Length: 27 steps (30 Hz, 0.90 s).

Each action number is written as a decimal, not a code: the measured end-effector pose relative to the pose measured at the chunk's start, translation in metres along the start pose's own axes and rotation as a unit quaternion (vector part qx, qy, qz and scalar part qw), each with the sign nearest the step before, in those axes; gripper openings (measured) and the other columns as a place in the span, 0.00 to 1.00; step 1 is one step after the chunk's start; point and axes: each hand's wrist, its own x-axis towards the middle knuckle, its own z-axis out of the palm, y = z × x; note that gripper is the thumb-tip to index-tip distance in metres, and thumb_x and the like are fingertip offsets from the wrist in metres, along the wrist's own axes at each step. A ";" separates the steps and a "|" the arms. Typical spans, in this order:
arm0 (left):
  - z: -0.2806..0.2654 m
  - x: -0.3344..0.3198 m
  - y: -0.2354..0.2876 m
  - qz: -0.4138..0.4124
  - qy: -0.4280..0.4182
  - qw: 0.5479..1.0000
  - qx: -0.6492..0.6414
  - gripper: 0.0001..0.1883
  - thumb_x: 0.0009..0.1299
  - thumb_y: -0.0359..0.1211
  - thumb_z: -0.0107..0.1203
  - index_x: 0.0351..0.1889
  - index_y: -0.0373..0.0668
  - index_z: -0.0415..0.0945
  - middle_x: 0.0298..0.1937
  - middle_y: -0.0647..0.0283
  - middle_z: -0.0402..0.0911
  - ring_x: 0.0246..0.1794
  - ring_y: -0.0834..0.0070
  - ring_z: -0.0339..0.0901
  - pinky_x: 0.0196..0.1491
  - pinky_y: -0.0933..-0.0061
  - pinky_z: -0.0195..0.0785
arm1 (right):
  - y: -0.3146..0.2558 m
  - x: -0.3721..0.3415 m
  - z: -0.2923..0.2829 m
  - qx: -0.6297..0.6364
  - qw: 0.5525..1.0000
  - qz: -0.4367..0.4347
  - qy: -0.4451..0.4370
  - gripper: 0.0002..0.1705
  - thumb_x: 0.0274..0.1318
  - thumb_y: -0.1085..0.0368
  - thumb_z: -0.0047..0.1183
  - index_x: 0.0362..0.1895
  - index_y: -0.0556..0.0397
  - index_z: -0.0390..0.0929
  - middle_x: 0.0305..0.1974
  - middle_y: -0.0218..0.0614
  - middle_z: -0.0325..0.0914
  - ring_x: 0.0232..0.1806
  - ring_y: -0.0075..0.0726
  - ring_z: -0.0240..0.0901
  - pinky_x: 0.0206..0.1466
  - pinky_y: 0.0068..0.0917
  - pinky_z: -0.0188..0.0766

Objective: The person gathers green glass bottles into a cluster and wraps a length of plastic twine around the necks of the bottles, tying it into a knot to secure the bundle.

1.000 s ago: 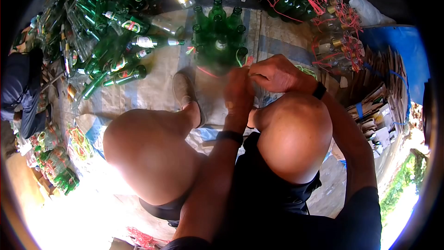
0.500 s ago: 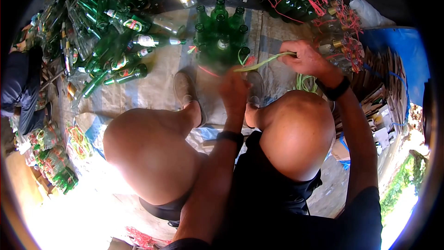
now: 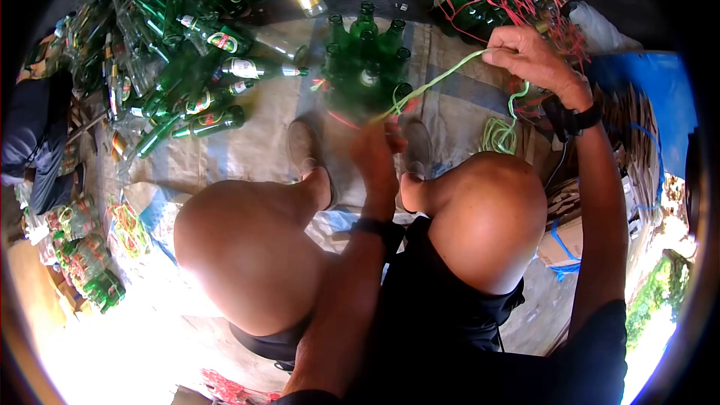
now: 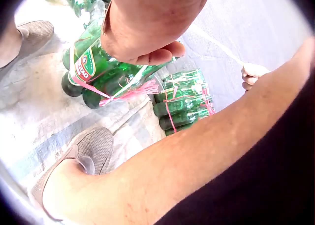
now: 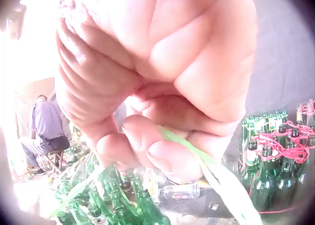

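A bundle of upright green glass bottles (image 3: pixel 367 60) stands on the sheet in front of my feet, with pink string (image 4: pixel 133 93) tied low around it. My left hand (image 3: pixel 375 154) is at the bundle's near side, its curled fingers gripping one end of a light green plastic string (image 3: pixel 439 82). Up and to the right, my right hand (image 3: pixel 529 61) pinches the same string between thumb and fingertips (image 5: pixel 170 156). The string stretches nearly straight between both hands. A tail drops from the right hand to a loose green coil (image 3: pixel 499 136) by my right knee.
Loose bottles (image 3: pixel 221 41) are heaped at the left and back. Bundles tied with pink string (image 5: pixel 275 166) stand at the back right. Stacked flattened cardboard (image 3: pixel 637 127) lies at the right, beside a blue panel (image 3: pixel 675 105). A seated person (image 5: pixel 47 124) is at the far left.
My right hand has moved away from the left, up and to the right, and the string between them is now longer and straighter. The left hand stays close to the bundle.
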 end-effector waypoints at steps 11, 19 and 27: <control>0.001 0.000 0.007 0.006 0.032 0.999 -0.043 0.16 0.81 0.38 0.50 0.47 0.35 0.82 0.32 0.62 0.83 0.23 0.78 0.75 0.28 0.76 0.68 | 0.005 0.065 -0.024 -0.042 0.996 -0.063 -0.054 0.17 0.69 0.59 0.59 0.29 0.53 0.73 0.21 0.19 0.57 0.24 0.17 0.51 0.26 0.27 0.49; 0.000 0.005 0.006 0.022 0.088 0.996 -0.011 0.16 0.81 0.38 0.50 0.43 0.34 0.83 0.28 0.63 0.80 0.20 0.78 0.73 0.27 0.76 0.66 | -0.009 0.105 -0.014 -0.027 0.998 -0.045 -0.040 0.19 0.71 0.54 0.57 0.29 0.52 0.74 0.22 0.17 0.59 0.24 0.15 0.53 0.26 0.25 0.50; -0.004 0.011 0.012 0.062 0.144 0.987 0.026 0.17 0.78 0.37 0.50 0.30 0.36 0.81 0.20 0.63 0.78 0.17 0.77 0.71 0.25 0.74 0.62 | -0.037 0.146 0.020 0.040 0.997 -0.041 -0.057 0.20 0.71 0.48 0.55 0.34 0.50 0.81 0.24 0.18 0.66 0.26 0.15 0.59 0.26 0.23 0.53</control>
